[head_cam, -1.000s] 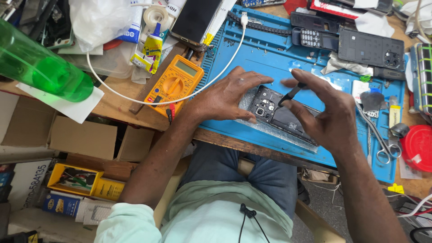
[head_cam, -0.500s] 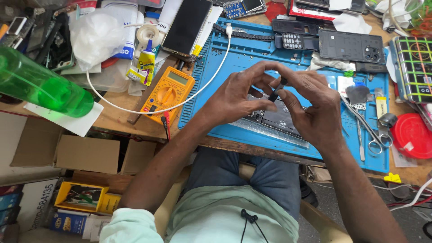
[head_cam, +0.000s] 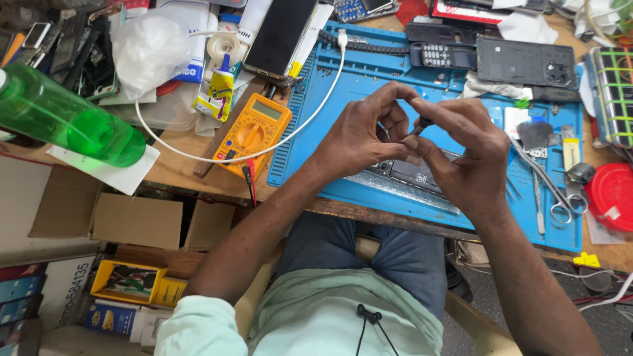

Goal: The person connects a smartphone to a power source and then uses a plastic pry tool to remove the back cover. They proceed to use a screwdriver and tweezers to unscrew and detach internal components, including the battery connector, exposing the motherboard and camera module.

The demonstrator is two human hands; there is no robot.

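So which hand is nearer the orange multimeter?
The left hand. It hovers just right of the orange multimeter over the blue mat; the right hand sits farther right, beyond the left.

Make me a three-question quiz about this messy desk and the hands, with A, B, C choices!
1. Where is the orange multimeter?
A. left of the blue mat
B. on the red lid
C. on the person's lap

2. What colour is the bottle?
A. red
B. green
C. black

3. What are the left hand and right hand doing?
A. resting flat and apart
B. meeting fingertip to fingertip above the opened phone
C. holding the scissors

Answers: 1 A, it lies on the wood beside the blue mat. 2 B, it is clear green. 3 B, the fingertips come together around a small dark tool.
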